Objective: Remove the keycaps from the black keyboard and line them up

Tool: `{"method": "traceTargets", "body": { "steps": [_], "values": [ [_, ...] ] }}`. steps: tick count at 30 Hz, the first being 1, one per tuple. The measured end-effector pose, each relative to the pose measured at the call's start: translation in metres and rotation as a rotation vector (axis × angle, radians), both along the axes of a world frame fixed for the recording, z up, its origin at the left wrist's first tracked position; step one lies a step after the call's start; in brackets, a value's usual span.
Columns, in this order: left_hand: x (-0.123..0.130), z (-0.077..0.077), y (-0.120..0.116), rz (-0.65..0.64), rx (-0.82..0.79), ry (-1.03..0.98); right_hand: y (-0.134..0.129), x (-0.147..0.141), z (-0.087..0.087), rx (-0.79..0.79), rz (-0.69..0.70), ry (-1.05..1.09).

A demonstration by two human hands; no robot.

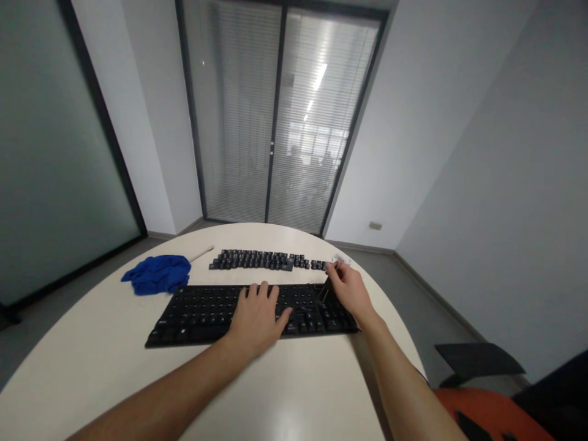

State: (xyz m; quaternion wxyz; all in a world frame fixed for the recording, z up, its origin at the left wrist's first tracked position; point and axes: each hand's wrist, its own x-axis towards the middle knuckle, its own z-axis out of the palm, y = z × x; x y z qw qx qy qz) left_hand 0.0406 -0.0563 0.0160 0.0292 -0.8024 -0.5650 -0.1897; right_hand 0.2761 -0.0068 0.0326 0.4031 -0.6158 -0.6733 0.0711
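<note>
Left hand (257, 315) lies spread on the keyboard (204, 312); right hand (350, 289) pinches a pronged tool (326, 289) over it; pale table (294, 380), blinds (312, 141) behind.

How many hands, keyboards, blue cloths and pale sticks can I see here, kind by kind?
Left hand and right hand: 2
Keyboard: 1
Blue cloth: 1
Pale stick: 1
Total: 5

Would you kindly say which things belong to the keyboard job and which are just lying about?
Belonging, it seems: keyboard under the left hand; wire tool in the right hand; loose keys.
Untouched, perhaps just lying about: blue cloth; thin stick.
</note>
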Motion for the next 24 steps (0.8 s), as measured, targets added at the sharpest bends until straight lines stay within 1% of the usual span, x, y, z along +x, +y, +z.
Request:
{"method": "traceTargets", "body": {
  "steps": [2, 6, 8, 11, 16, 20, 24],
  "values": [
    [-0.001, -0.003, 0.002, -0.034, 0.021, 0.001, -0.002, -0.004, 0.003, 0.024, -0.002, -0.019],
    [-0.006, -0.013, 0.008, -0.25, 0.024, -0.033, -0.006, -0.007, 0.007, 0.085, -0.022, -0.064],
    [-0.008, -0.017, 0.012, -0.298, -0.009, -0.022, -0.007, -0.007, 0.007, 0.101, -0.032, -0.059],
    [-0.009, -0.017, 0.015, -0.282, -0.036, 0.011, -0.008, -0.005, 0.006, 0.106, -0.049, -0.029],
    [-0.008, -0.01, 0.016, -0.209, -0.036, -0.015, -0.009, -0.007, 0.007, 0.121, -0.049, -0.015],
    [-0.008, -0.008, 0.016, -0.159, -0.023, -0.019, -0.01, -0.014, 0.005, 0.137, -0.031, -0.08],
    [-0.009, -0.008, 0.019, -0.122, -0.035, 0.014, -0.009, -0.019, 0.001, 0.179, -0.045, -0.151]
  ]
}}
